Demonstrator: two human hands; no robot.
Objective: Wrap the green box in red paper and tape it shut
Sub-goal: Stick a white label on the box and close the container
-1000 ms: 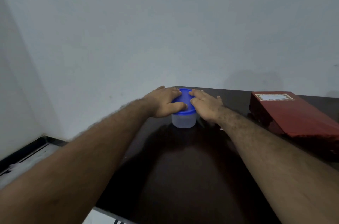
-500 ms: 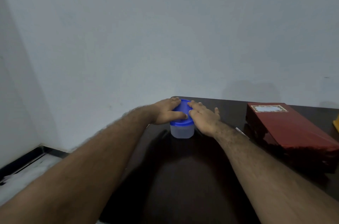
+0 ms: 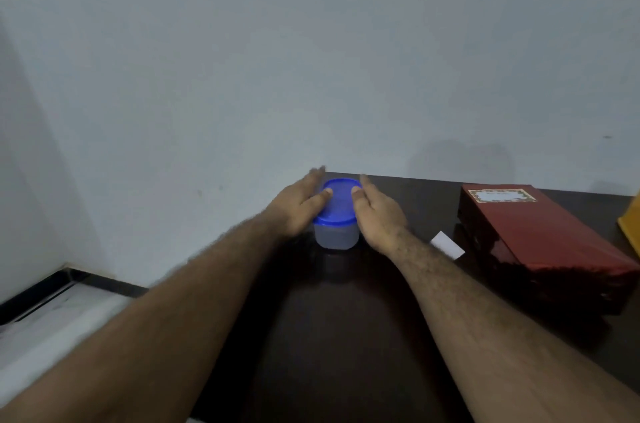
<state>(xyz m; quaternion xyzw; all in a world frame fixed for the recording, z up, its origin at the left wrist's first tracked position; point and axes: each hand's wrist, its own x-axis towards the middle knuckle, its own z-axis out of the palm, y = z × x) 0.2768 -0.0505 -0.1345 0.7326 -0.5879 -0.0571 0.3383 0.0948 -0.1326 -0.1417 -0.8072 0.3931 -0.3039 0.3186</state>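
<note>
Listing by size, with places given from the tub.

Table (image 3: pixel 346 336): dark, glossy top, set against a pale wall (image 3: pixel 311 41); it bears every item below.

Parcel (image 3: pixel 540 235): a flat box in shiny red paper, lying flat on the table well to the right of the tub. No green shows anywhere on it, so the box itself cannot be confirmed from here; judged by its shape and cover, the wrapping looks complete. A bordered label (image 3: pixel 501 195) sits on its far end. Whether any seam is taped cannot be told; no tape roll is in view. Judgement: the task seems done or close to it, with at most the sealing left to check.

Left hand (image 3: pixel 298 207): just left of the tub, fingers straight and spread, thumb tip on the lid edge; it grips nothing.

Right hand (image 3: pixel 377 214): just right of the tub, palm turned inward, fingers straight, thumb tip at the lid; it too holds nothing.

Tub (image 3: pixel 336 214): small, round, translucent, with a blue lid on, standing upright near the far edge of the table.

Yellow item (image 3: pixel 632 228): only a corner shows, beyond the parcel at the frame's right edge.

White slip (image 3: pixel 446 244): flat on the table between tub and parcel.
</note>
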